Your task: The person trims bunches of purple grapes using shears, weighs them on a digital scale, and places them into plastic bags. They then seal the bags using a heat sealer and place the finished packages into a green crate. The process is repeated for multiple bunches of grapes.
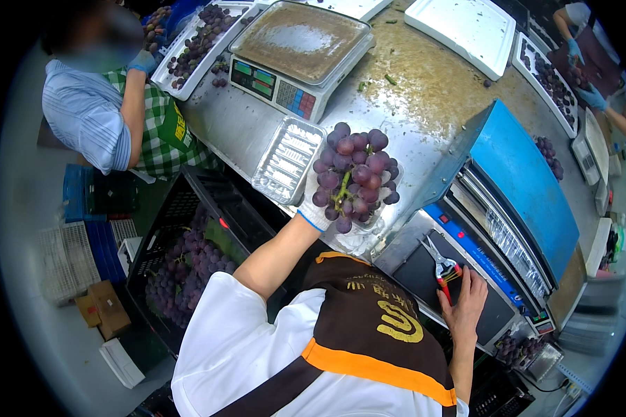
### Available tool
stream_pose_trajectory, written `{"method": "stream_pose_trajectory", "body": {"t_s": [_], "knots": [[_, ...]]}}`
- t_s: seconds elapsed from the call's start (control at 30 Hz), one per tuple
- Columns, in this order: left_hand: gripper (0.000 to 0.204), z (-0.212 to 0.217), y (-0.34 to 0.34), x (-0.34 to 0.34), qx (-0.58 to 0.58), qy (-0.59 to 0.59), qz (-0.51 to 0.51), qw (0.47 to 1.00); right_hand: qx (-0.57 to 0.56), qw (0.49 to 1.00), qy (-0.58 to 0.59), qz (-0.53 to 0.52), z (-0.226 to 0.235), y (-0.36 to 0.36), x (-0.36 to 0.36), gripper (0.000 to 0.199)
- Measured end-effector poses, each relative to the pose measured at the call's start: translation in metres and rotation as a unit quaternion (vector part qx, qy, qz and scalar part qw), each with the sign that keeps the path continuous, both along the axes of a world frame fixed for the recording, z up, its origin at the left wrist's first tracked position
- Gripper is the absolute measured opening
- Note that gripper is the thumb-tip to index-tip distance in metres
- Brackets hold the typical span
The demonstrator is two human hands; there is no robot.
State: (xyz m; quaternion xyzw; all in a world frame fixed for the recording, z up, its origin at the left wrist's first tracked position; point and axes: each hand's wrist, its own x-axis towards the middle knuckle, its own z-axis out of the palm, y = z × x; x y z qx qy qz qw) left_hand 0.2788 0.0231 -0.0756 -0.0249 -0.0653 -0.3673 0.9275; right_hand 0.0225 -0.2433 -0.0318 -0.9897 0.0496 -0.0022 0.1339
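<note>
A left hand [313, 210] in a white glove with a blue-edged cuff, mostly hidden, reaches mid-frame on a bare forearm [282, 257] angled toward 2 o'clock from a short white sleeve [222, 320]. At 4 o'clock, the bare right hand [465, 311] points toward 12, its thumb [444, 300] and curled fingers [474, 283] parted.

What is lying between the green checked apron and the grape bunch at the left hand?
In the head view, a clear plastic tray lies between them, close beside the grape bunch.
</note>
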Motion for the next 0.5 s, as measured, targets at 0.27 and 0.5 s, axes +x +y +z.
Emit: {"method": "stream_pose_trajectory", "body": {"t_s": [0.27, 0.5], "knots": [[0.040, 0.029, -0.004, -0.013, -0.123, 0.154, -0.038, 0.980, 0.004, 1.000, 0.015, -0.001, 0.004, -0.003, -0.003, 0.087], [0.043, 0.023, -0.004, -0.014, -0.109, 0.135, -0.024, 0.985, 0.023, 1.000, 0.016, -0.010, 0.001, -0.005, -0.006, 0.086]]}}
